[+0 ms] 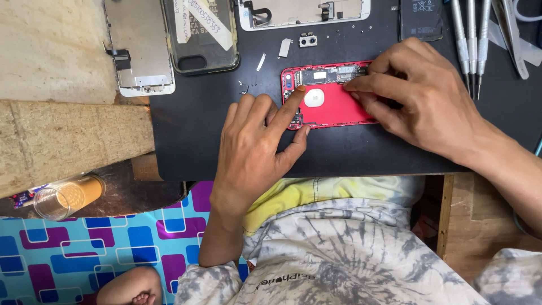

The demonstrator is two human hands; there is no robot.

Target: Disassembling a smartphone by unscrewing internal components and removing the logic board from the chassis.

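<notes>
An opened red phone housing (333,104) lies on a black work mat (192,135), its circuit board (330,74) along the top edge. My left hand (257,144) rests on the mat at the housing's left end, index finger pressing on the inside near the board, thumb at the lower edge. My right hand (420,96) covers the housing's right end, fingertips pinched on the board's right part. Whether a small part is pinched there I cannot tell.
Small screws and metal brackets (307,40) lie above the housing. A phone in a clear case (200,34), a screen panel (138,48) and another frame (305,11) sit at the top. Screwdrivers (471,39) and tweezers lie right. A glass (68,197) stands at left.
</notes>
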